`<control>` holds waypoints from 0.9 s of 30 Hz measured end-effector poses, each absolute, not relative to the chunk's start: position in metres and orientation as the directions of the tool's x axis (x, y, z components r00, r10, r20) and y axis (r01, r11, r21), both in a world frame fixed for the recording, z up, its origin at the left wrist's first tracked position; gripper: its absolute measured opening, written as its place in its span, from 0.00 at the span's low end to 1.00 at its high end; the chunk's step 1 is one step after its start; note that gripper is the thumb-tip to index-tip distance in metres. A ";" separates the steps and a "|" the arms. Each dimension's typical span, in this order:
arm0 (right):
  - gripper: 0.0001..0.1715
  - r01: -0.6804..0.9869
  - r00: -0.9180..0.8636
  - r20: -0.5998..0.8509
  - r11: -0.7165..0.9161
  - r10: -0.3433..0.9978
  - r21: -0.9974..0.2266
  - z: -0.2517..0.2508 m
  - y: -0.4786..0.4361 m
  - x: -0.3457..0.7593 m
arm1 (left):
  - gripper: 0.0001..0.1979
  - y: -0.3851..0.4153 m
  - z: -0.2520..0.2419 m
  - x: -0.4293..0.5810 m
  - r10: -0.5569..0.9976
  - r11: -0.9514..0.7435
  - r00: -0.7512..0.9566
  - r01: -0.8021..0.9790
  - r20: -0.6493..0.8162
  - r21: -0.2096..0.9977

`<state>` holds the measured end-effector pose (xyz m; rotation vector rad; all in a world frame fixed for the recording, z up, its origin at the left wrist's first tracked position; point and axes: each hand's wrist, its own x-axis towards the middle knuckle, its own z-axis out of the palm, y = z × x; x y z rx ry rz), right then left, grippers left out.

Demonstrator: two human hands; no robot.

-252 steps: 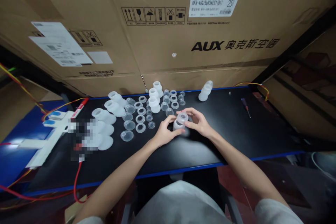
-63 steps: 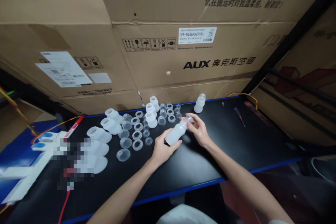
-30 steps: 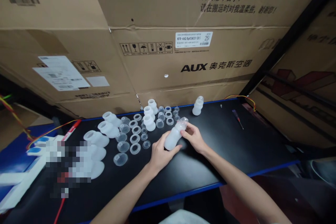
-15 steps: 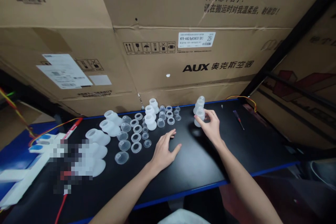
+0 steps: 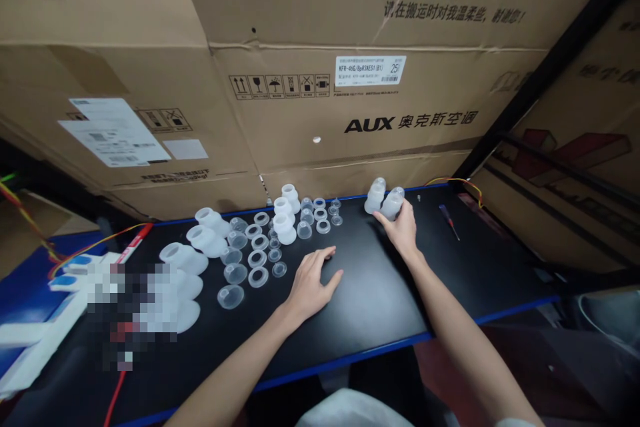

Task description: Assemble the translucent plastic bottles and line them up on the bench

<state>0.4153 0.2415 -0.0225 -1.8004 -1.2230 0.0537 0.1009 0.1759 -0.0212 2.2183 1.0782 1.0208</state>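
Note:
My right hand (image 5: pixel 403 227) grips a small translucent baby bottle (image 5: pixel 393 202) with a domed cap, at the back of the black table. Just left of it stands a matching capped bottle (image 5: pixel 375 196), upright. Resting near the middle of the table, my left hand (image 5: pixel 314 280) has its fingers stretched and thumb apart, holding nothing. Beyond it are small open bottles (image 5: pixel 285 228), clear dome caps (image 5: pixel 304 230), ring collars (image 5: pixel 258 276) and clear nipple-like pieces (image 5: pixel 279 269) in rows. Larger white bottles (image 5: pixel 183 257) lie tilted farther left.
Tall cardboard boxes (image 5: pixel 300 113) wall off the table's back. A small screwdriver (image 5: pixel 449 221) lies at the right, near a yellow-red wire (image 5: pixel 470 185). White rails with blue parts (image 5: pixel 75 280) stand at the left, partly behind a pixelated patch. A blue edge (image 5: pixel 350 363) runs along the table front.
My right hand has moved its bottle from in front of the standing one to its right side. My left hand stays almost still. The view has shifted slightly.

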 end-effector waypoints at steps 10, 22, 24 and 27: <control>0.40 0.750 0.445 0.351 -0.128 0.824 -0.649 -0.025 0.275 0.424 | 0.22 0.178 -0.022 0.101 0.811 -0.578 0.419 0.469 0.408 0.668; 0.61 0.876 0.307 0.375 -0.106 0.875 -0.470 -0.018 0.308 0.440 | 0.21 0.178 -0.023 0.100 0.820 -0.562 0.426 0.476 0.381 0.677; 0.63 0.897 0.273 0.354 -0.103 0.895 -0.431 -0.018 0.312 0.443 | 0.21 0.178 -0.023 0.100 0.822 -0.558 0.431 0.479 0.372 0.678; 0.63 0.930 0.213 0.336 -0.085 0.918 -0.358 -0.018 0.315 0.448 | 0.21 0.178 -0.022 0.100 0.823 -0.556 0.431 0.481 0.370 0.678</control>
